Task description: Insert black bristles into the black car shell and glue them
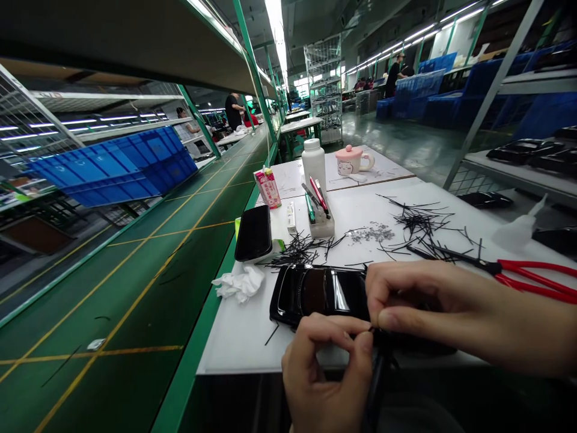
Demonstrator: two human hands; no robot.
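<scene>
Black cable tie (376,361), thin, light and bendy by the look of it, is pinched at the lower centre of the frame between the closed fingertips of the left hand (327,373) and right hand (433,313). It is held just in front of a glossy black plastic part (320,291) and is best gripped near its end.

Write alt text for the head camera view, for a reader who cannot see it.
Two bare hands, left hand and right hand, pinch something thin and black at the near edge of a white table, over a glossy black part. Cut black ties, red-handled cutters and a green conveyor surround them.
</scene>
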